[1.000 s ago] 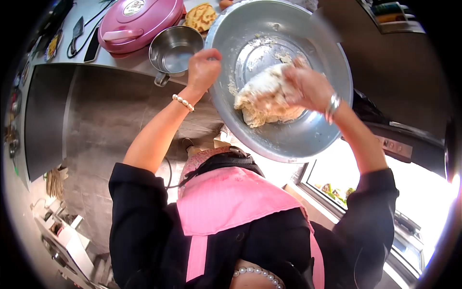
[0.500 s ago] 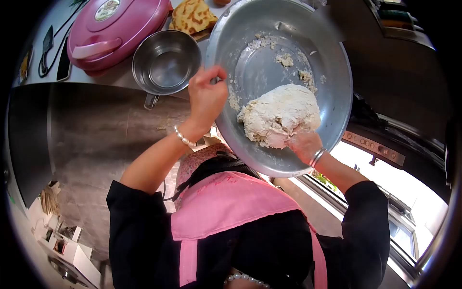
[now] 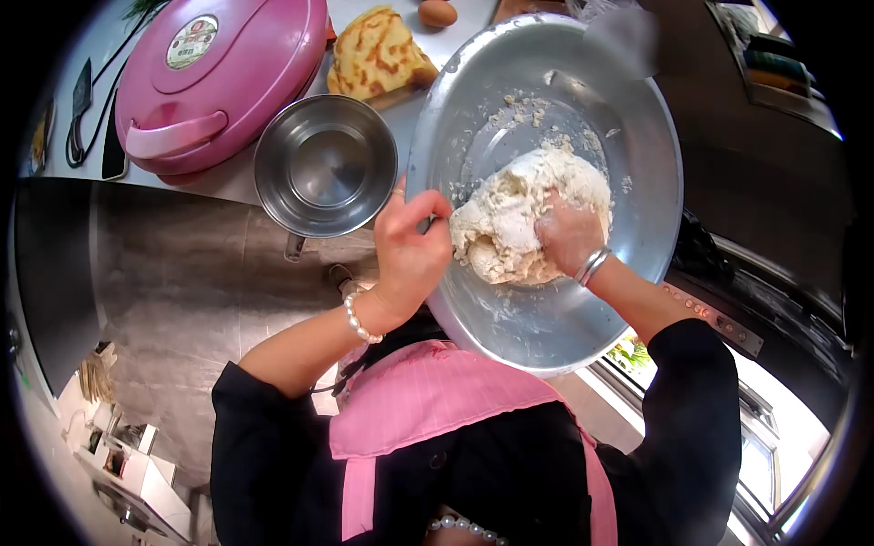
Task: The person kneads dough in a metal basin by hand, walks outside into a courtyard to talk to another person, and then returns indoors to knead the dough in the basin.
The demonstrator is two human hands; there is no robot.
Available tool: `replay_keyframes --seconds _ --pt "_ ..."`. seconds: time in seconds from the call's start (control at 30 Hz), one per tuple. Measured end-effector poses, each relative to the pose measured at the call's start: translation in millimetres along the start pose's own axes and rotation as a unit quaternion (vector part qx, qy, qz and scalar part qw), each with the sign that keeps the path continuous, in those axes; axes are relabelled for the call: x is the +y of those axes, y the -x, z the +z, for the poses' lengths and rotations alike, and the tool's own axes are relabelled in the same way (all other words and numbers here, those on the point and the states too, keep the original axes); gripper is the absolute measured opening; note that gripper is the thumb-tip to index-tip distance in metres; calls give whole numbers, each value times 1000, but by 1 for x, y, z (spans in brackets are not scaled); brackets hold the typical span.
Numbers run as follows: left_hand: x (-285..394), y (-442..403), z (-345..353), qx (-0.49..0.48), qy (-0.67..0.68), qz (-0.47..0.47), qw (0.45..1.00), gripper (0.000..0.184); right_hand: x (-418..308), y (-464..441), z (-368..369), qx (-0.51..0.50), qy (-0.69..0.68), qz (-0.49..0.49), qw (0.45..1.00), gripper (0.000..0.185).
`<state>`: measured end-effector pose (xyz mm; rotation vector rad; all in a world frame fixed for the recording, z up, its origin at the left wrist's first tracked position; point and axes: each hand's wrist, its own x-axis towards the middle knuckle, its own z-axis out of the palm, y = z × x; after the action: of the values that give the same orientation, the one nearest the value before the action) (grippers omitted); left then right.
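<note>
A large metal bowl holds a rough, pale lump of dough. My left hand is closed on the bowl's left rim, thumb curled over the edge. Inside the bowl, my right hand presses into the right side of the dough, and its fingertips are hidden in it. Crumbs of dough and dry flour cling to the bowl's inner wall. Just left of the bowl is a smaller steel pan with a handle pointing toward me.
On the white counter stand a pink electric griddle with its lid down, a browned flatbread and an egg. A black-handled spatula lies at far left. A control panel with knobs is right of the bowl.
My right hand has moved up and pushed into the dough, which is now folded and dented. The bowl sits lower in view; my left hand still grips its rim.
</note>
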<state>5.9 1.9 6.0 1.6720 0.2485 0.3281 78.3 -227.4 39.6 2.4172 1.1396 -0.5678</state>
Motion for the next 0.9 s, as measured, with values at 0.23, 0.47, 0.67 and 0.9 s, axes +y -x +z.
replay_keyframes --seconds 0.23,0.47,0.67,0.9 --pt "1 1 1 11 -5 -27 1000 12 10 -75 -33 -23 12 28 999 12" --pt "-10 -2 6 41 8 28 999 11 21 -130 -45 18 27 -19 999 16" --pt "-7 -2 4 29 -20 12 999 10 -11 -114 -49 25 144 -276 950 11" --pt "-8 0 1 -4 -38 -21 999 12 -61 -13 -37 -17 54 -214 975 26"
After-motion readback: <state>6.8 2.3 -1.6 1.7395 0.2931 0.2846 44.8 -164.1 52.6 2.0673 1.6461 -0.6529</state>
